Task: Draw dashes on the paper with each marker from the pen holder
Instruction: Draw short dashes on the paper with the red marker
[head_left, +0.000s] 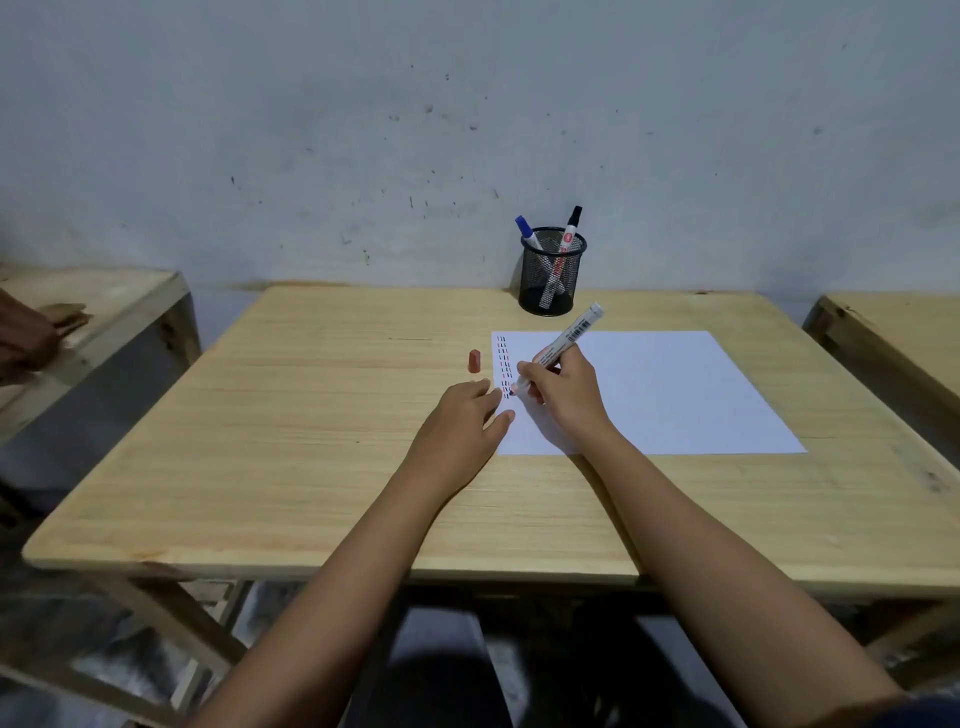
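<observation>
A white sheet of paper (660, 389) lies on the wooden table (311, 441). Columns of red and dark dashes (503, 358) run down its left edge. My right hand (563, 395) grips an uncapped red marker (563, 343), tip down on the paper near the lowest dashes. My left hand (462, 421) rests flat by the paper's left edge, fingertips touching it. The red cap (474, 361) stands on the table left of the paper. A black mesh pen holder (551, 273) at the back holds a blue-capped marker (529, 233) and a black-capped marker (570, 226).
A grey scuffed wall rises right behind the table. Other wooden tables stand at the left (88, 317) and right (893, 332) edges. Someone's hand (23, 338) rests on the left one. My knees show below the table's front edge.
</observation>
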